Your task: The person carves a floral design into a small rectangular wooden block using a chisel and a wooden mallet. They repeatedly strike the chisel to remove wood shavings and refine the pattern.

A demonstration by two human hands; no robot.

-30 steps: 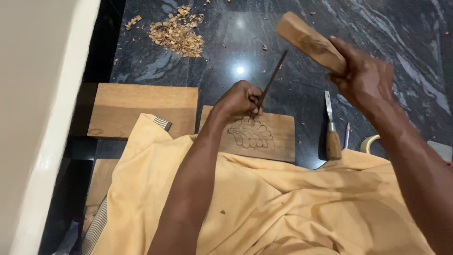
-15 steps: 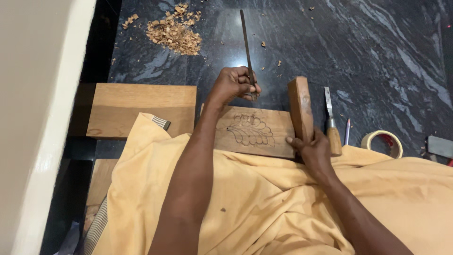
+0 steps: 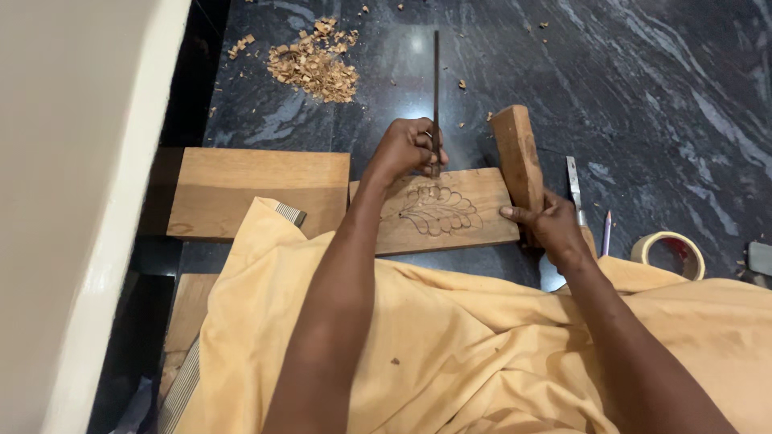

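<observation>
Left hand [image 3: 408, 149] grips chisel [image 3: 436, 96] upright on carved panel [image 3: 441, 210], right hand [image 3: 552, 228] clasps mallet [image 3: 519, 157] at panel's right edge; off-centre blow risks gouging the leaf.

The dark, white-veined stone floor [image 3: 643, 88] carries a heap of wood chips [image 3: 315, 66], a plain plank [image 3: 257, 191] just beside a carved board [image 3: 450, 210], a chisel [image 3: 574, 186], a pencil [image 3: 605, 233], and a roll of tape [image 3: 667, 253] at the right.
</observation>
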